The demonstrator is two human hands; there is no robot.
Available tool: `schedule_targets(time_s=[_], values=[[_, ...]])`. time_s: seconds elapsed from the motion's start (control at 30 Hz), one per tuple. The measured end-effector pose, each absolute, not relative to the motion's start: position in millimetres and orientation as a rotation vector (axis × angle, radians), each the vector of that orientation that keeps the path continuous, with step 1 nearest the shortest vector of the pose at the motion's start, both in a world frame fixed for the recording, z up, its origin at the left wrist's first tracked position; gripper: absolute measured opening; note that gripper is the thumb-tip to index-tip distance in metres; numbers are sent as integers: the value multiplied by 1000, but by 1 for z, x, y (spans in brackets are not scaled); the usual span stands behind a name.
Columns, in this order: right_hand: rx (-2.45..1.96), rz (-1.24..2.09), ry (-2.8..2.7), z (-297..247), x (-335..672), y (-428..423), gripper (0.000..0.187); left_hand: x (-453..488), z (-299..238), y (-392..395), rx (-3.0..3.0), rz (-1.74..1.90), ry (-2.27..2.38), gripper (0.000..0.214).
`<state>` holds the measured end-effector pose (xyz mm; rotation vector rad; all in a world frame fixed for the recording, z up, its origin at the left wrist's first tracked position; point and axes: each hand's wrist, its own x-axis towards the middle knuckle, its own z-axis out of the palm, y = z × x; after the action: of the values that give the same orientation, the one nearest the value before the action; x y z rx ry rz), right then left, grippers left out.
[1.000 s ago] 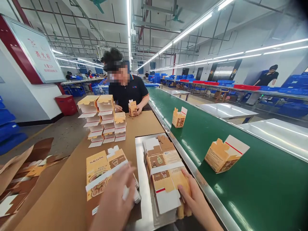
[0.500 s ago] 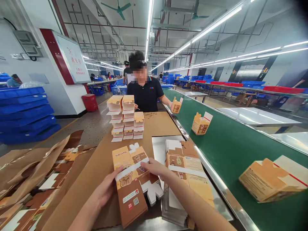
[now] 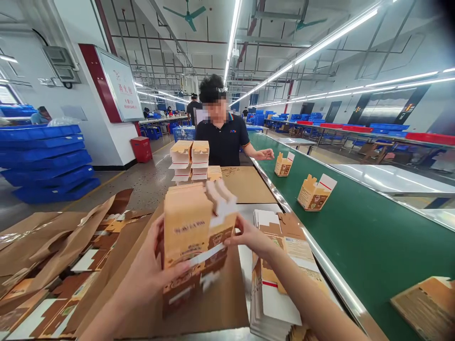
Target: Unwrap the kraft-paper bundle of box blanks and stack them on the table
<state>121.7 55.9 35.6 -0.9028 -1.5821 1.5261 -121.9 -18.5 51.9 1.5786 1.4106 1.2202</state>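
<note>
**Banded bundle of flat cartons lifted in both hands**

A long factory hall under strip lights holds a brown cardboard-covered table [image 3: 245,184] beside a green conveyor belt [image 3: 355,227]. Above the table, the left hand [image 3: 149,274] and right hand [image 3: 249,234] hold up a bundle of flat cartons [image 3: 194,237], tilted nearly upright and wrapped by a white paper band [image 3: 208,253]. The left hand grips the bundle's near left edge, thumb pressed on the front face, fingers hidden behind. The right hand pinches the right edge at the band, fingers close together. Just below and right of the right hand lies a second stack of flat cartons [image 3: 280,270] on the table. Beyond the hands stand piles of folded boxes [image 3: 190,158], and behind them a person in a black shirt [image 3: 223,142] reaches an open hand toward the belt. Right of the right hand, three opened boxes ride the belt: one far [image 3: 283,165], one nearer [image 3: 314,192], one at the frame's lower corner [image 3: 423,303]. Left of the left hand lie torn brown paper wrappers [image 3: 53,265]; further off, blue crates [image 3: 42,156].
</note>
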Motion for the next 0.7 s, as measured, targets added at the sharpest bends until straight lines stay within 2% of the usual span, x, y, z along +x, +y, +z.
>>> schedule_targets(time_s=[0.07,0.1,0.2,0.23,0.33,0.47,0.53,0.63,0.7], values=[[-845,1405,-1697,47,129,65,64,-133,45,-9,2193,1275,1338,88],[-838,1346,-1751,49,132,67,60,-139,36,-4,2369,1284,1279,75],[-920,1239,-1892,41,143,62,44,-154,0,12,2426,1217,1217,25],[-978,1225,-1928,34,145,59,39,-159,-12,15,2394,1163,1236,21],[-1191,1203,-1954,10,147,47,32,-177,-39,12,2252,1044,1317,25],[-1350,1373,-1822,-9,129,45,53,-202,-54,-13,1981,941,1468,31],[-1370,1490,-1712,-11,116,50,60,-206,-58,-24,1646,977,1638,47],[-1373,1554,-1597,-14,100,51,50,-192,-62,-24,1073,1082,1754,78],[-1345,1565,-1589,-16,93,43,37,-175,-61,-14,903,1135,1661,81]])
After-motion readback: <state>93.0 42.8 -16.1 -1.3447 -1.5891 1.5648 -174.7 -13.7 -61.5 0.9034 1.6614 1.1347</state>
